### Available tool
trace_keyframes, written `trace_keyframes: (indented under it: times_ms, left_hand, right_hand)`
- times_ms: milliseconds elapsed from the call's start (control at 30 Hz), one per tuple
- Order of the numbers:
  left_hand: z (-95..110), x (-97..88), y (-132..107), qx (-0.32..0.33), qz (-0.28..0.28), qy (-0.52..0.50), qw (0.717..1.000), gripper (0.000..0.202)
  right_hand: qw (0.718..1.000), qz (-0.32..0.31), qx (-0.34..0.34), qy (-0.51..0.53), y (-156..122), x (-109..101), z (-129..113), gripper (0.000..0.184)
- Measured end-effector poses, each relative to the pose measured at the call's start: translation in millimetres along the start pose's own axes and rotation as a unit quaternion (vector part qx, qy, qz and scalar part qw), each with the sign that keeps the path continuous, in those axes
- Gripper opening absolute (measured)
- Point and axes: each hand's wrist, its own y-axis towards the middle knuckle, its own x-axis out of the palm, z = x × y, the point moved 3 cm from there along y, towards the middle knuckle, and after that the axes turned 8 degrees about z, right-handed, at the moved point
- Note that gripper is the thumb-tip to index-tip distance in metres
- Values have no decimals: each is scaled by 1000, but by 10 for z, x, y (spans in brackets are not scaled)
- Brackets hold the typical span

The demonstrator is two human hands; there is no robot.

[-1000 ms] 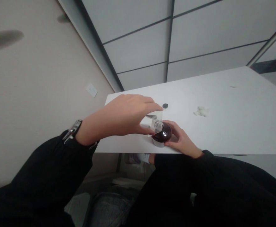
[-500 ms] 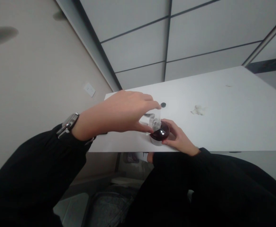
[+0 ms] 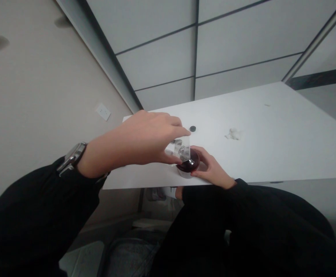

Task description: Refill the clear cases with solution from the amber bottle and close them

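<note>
Where the black left sleeve (image 3: 32, 200) ends, a metal wristwatch (image 3: 72, 156) sits on the wrist. Wall socket (image 3: 103, 111) is on the wall beside the bench (image 3: 271, 154). Left hand (image 3: 140, 140) pinches a clear cylindrical container (image 3: 184, 149) between thumb and fingers, upright; can't tell if its lower end touches the round dark-topped container (image 3: 188, 165) below it. Right hand (image 3: 211, 167) curls around that round container, which sits on the bench. Small black disc (image 3: 192, 128) lies just beyond. Crumpled whitish scrap (image 3: 233, 134) lies further right, well apart.
</note>
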Motion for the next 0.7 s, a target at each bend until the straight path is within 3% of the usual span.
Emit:
trace_keyframes:
  times_ms: [700]
  left_hand:
    - [90,-29,92,26,4,26,999,45]
  right_hand:
    - [1000,1,14,13,8,3,-24,76]
